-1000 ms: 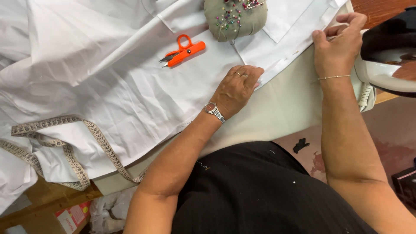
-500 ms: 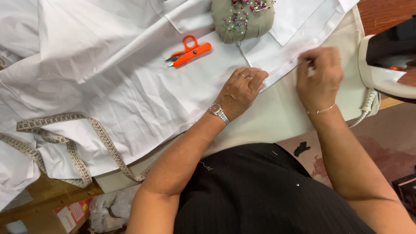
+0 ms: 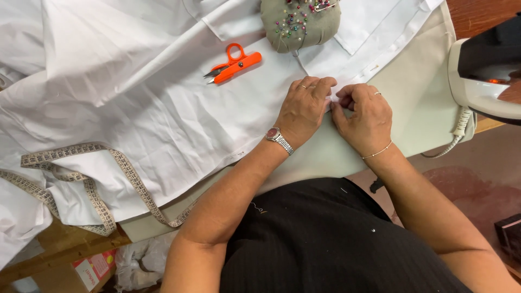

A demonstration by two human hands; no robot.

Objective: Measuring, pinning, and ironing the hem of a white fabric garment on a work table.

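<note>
A large white fabric [image 3: 146, 103] lies spread over a pale padded board [image 3: 412, 103]. My left hand [image 3: 303, 108] presses flat on the fabric near its folded edge, a watch on the wrist. My right hand [image 3: 364, 115] sits right beside it, fingers curled and pinching the fabric's edge where the two hands meet. I cannot tell whether a pin is between the fingers. An orange thread snip [image 3: 233, 63] lies on the cloth up and left of my left hand. A grey-green pincushion [image 3: 300, 23] stuck with coloured pins sits just above the hands.
A white and dark iron [image 3: 485, 70] stands at the right edge, its cord [image 3: 456, 135] hanging down. A beige tape measure [image 3: 92, 179] loops over the fabric's lower left. Wooden table edge [image 3: 65, 249] shows below it.
My right hand has moved from the far right of the fabric's edge leftward and down to meet my left hand. The left hand has stayed pressing on the cloth.
</note>
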